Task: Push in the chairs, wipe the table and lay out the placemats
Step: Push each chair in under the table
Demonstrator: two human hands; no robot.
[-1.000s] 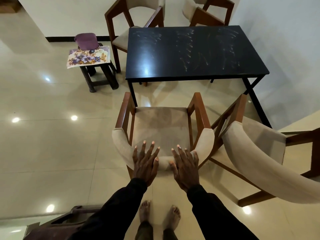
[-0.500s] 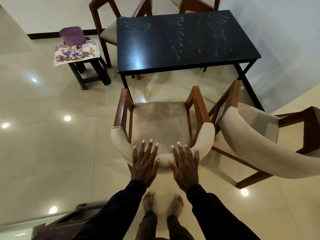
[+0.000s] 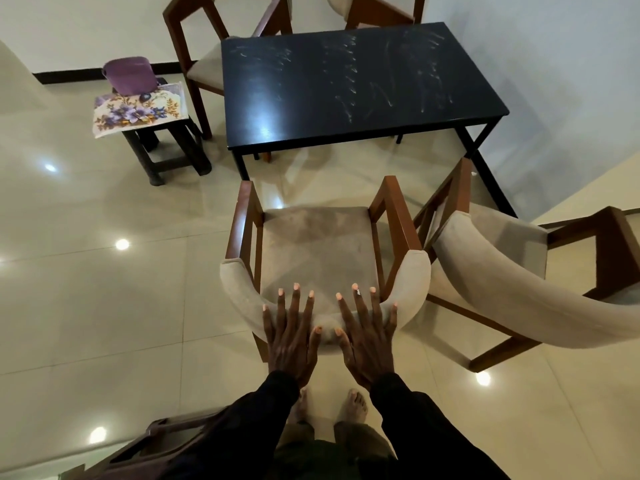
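- Your left hand (image 3: pixel 289 336) and right hand (image 3: pixel 369 336) are lying flat on the padded backrest of the beige armchair (image 3: pixel 318 244); fingers are stretching straight and spread, gripping nothing; thumbs are almost meeting.
- The armchair is standing apart from the black table (image 3: pixel 360 84), seat facing its near edge; pale smears are showing on the tabletop.
- A second armchair (image 3: pixel 502 289) is sitting angled just beside it, on your right.
- Floral placemats (image 3: pixel 138 112) are lying on a dark stool (image 3: pixel 142 155) left of the table; a purple container (image 3: pixel 129 76) is resting on them.
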